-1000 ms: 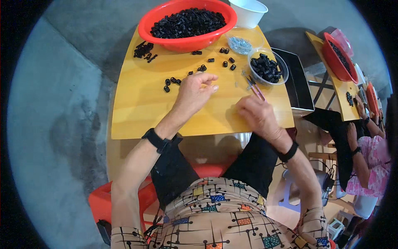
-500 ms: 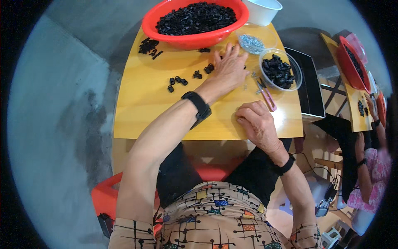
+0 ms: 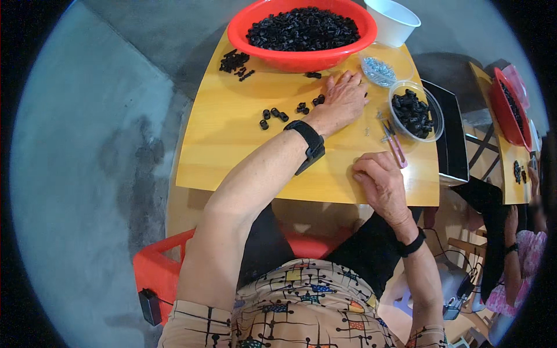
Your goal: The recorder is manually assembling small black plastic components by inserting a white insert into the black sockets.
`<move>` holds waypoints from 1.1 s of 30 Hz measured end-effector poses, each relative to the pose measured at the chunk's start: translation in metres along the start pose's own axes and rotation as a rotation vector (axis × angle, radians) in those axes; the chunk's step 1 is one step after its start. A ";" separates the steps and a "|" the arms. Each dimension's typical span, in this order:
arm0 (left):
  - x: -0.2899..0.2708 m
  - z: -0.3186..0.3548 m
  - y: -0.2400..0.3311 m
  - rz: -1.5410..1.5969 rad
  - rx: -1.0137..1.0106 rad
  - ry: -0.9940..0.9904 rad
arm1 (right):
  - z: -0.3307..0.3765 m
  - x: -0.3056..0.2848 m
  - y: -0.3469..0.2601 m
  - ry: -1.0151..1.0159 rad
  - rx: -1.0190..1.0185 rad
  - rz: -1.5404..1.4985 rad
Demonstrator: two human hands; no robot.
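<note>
Left hand [image 3: 344,100] palm down on the yellow table [image 3: 243,159], fingers loosely spread, tips toward the far side; can't tell what is under the palm. A black bit shows at its right edge. Right hand [image 3: 382,184] near the table's near edge, fingers curled in, thumb close to the index finger; can't tell if it pinches anything.

Left of the left hand: short black cylinders [image 3: 284,116] in loose groups, the closest just beside the hand, plus a dark piece [image 3: 313,75] in front of the basin. Just beyond the right hand: snips [image 3: 397,152] with pink handles, blades pointing away. Small metal bits [image 3: 366,131] lie between the hands and the bowl.

Farther right: round clear bowl [image 3: 437,119] of black parts [image 3: 412,111]; beyond it, clear container with silvery pieces [image 3: 380,71]. Far side: red basin [image 3: 301,60] heaped with small black pieces [image 3: 301,29], white tub [image 3: 390,26] at its right, pile of thin black pieces [image 3: 233,60] at its lower left. Black-lined box [image 3: 451,130] stands right of the table.
</note>
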State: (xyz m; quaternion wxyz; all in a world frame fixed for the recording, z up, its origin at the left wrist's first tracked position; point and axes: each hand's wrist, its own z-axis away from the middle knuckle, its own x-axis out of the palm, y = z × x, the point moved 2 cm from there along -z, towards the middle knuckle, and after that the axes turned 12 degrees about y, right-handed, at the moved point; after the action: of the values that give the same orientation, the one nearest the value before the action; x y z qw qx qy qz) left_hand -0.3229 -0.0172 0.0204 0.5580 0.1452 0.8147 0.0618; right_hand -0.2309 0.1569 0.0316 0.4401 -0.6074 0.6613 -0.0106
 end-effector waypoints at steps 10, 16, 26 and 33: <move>-0.040 0.042 -0.019 0.083 0.020 0.189 | 0.002 -0.001 0.000 0.025 -0.012 -0.025; -0.050 0.053 -0.046 -0.032 -0.141 0.134 | 0.003 0.000 0.002 0.035 0.015 -0.026; -0.042 0.047 -0.056 -0.152 -0.164 0.106 | 0.001 -0.002 0.001 0.029 0.046 -0.059; -0.042 0.047 -0.050 -0.239 -0.126 0.069 | 0.003 -0.001 0.003 0.038 0.071 -0.073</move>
State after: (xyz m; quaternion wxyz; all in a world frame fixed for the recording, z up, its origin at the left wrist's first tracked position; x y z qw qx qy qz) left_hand -0.2734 -0.0803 0.0270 0.5410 0.0094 0.8394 0.0507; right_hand -0.2316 0.1599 0.0288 0.4482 -0.6148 0.6460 -0.0616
